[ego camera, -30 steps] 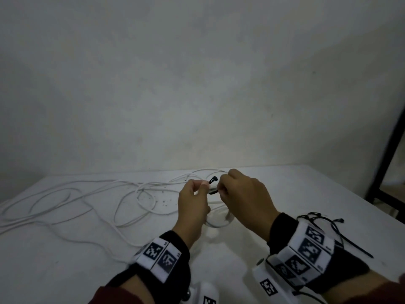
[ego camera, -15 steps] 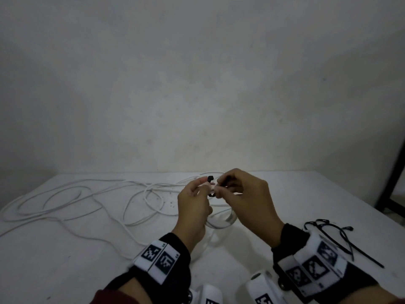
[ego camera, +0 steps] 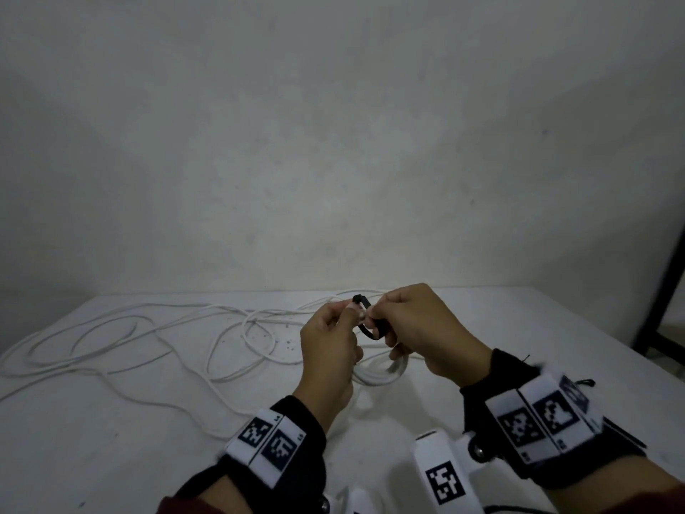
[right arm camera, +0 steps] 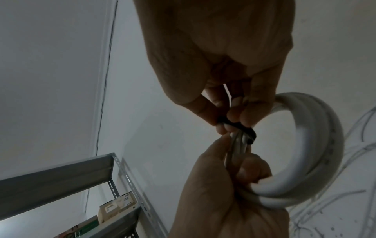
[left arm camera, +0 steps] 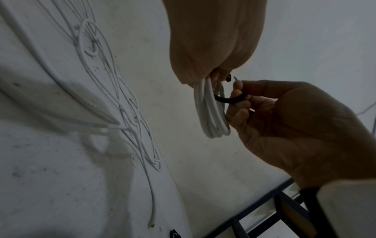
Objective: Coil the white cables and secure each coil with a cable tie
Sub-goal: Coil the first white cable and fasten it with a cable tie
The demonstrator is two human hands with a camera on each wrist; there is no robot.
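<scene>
- The left hand (ego camera: 328,350) grips a small coil of white round cable (right arm camera: 317,161), held above the near middle of the white table (ego camera: 111,458).
- The right hand (ego camera: 426,328) pinches a thin black plastic cable tie (ego camera: 367,328) looped round the coil.
- Risk: if the pinch slips, the tie could spring open and the loops would likely loosen.
- Loose white cables (ego camera: 148,339) sprawl toward the table's left edge and could snag.

Loose white cables (ego camera: 155,339) sprawl left; table (ego camera: 519,320) bare right

Loose cable (ego camera: 155,339) is spread on the table (ego camera: 74,439), left of the coil (ego camera: 374,376) held between both hands (ego camera: 330,350) (ego camera: 426,328)
</scene>
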